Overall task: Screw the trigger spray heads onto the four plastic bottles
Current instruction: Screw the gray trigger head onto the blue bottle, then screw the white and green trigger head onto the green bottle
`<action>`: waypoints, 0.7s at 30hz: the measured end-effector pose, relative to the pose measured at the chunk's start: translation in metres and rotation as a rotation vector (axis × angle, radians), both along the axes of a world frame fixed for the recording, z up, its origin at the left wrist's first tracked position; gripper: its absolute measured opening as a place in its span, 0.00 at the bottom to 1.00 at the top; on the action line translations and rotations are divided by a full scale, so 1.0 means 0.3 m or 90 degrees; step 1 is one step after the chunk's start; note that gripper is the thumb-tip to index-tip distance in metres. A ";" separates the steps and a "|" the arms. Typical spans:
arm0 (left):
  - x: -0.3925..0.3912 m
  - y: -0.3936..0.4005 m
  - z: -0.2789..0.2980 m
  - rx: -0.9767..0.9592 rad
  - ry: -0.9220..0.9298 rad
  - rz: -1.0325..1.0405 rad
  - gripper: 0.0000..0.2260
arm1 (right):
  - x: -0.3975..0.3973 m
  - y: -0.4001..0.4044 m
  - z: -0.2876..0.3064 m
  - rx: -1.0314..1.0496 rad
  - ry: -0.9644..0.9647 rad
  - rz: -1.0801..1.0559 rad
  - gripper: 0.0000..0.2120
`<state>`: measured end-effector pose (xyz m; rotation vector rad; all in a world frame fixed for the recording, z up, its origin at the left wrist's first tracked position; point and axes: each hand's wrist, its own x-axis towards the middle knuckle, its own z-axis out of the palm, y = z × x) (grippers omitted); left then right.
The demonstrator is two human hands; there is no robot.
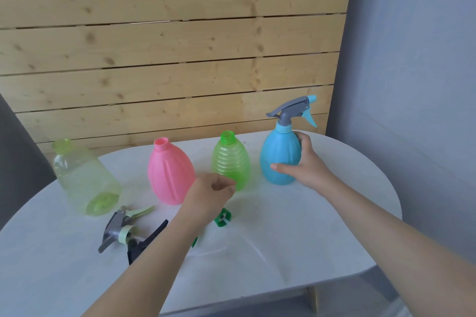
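Observation:
Four bottles stand in a row on the white table [296, 252]. The blue bottle [279, 154] on the right carries a grey and blue spray head [293, 109]; my right hand [304, 162] grips its side. A green ribbed bottle [230, 159], a pink bottle [170, 172] and a pale yellow-green bottle [82, 177] have bare necks. My left hand [208, 195] hovers with loosely curled fingers, holding nothing, in front of the green bottle and above a green spray head [222, 219]. A grey and pale green spray head [123, 226] and a dark spray head [144, 242] lie at front left.
A wooden slat wall [167, 46] rises directly behind the table. A grey wall [412, 85] stands on the right. The table's rounded front edge [257, 298] runs close below my arms.

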<state>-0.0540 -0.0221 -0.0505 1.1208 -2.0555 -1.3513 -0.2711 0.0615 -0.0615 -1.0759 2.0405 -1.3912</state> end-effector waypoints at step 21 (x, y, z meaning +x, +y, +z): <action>0.004 -0.014 -0.002 -0.042 0.002 0.030 0.05 | -0.016 0.007 -0.010 0.037 0.043 -0.076 0.40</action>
